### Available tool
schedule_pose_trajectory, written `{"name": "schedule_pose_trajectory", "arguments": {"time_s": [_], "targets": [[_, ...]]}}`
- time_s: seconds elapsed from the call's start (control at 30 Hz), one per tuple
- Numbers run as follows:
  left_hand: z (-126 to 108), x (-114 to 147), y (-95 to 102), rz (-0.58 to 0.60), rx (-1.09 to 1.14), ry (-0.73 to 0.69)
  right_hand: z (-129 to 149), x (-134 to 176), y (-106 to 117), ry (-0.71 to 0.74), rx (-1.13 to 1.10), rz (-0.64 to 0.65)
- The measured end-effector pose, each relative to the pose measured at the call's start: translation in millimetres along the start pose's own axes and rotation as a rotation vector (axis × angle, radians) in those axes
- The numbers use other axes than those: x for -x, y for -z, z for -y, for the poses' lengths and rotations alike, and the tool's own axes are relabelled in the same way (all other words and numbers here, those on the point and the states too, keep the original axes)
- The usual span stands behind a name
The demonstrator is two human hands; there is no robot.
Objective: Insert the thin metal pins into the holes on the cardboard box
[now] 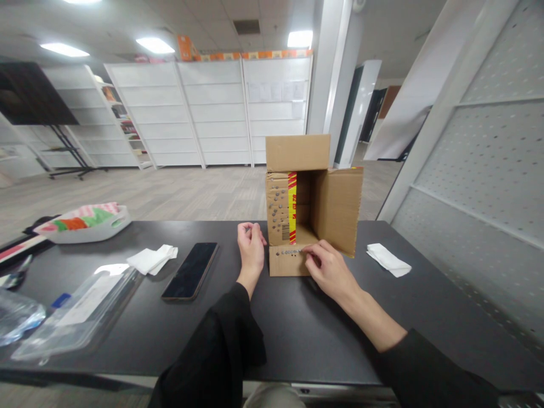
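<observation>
A cardboard box stands on its side with its opening towards me and its flaps spread. Small grey round-headed studs dot its left flap, beside yellow-and-red tape. More of these studs form a row along the bottom flap. At the right end of that row my right hand has thumb and index finger pinched together; whatever is between them is too small to name. My left hand is closed, palm side up, just left of the box, its contents hidden by the curled fingers.
On the dark table lie a phone, folded tissues, another tissue and a clear plastic case. A white basket with colourful cloth and a plastic bottle are at left. A perforated panel rises at right.
</observation>
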State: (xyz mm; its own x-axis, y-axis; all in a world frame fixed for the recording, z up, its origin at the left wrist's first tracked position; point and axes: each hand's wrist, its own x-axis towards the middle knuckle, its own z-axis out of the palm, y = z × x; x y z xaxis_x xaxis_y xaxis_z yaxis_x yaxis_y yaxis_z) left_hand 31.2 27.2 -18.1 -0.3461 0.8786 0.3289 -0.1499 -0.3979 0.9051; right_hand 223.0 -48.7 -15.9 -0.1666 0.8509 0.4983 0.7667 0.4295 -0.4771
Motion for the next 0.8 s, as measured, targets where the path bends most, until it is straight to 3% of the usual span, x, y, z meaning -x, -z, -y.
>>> {"name": "schedule_pose_trajectory", "arguments": {"time_s": [0.2,0.43,0.8], "targets": [[-2.2,0.8,-1.7,-0.008,-0.001,0.002,2.4,1.1,-0.5,0.016,-0.004,0.066],[-1.4,0.4,-1.2,-0.005,0.001,0.011,0.3,-1.5,4.0,-0.090,0.031,-0.071],[-0.5,0.6,-0.1,-0.002,0.005,0.007,1.3,-0.7,2.6,-0.100,0.037,-0.062]]}}
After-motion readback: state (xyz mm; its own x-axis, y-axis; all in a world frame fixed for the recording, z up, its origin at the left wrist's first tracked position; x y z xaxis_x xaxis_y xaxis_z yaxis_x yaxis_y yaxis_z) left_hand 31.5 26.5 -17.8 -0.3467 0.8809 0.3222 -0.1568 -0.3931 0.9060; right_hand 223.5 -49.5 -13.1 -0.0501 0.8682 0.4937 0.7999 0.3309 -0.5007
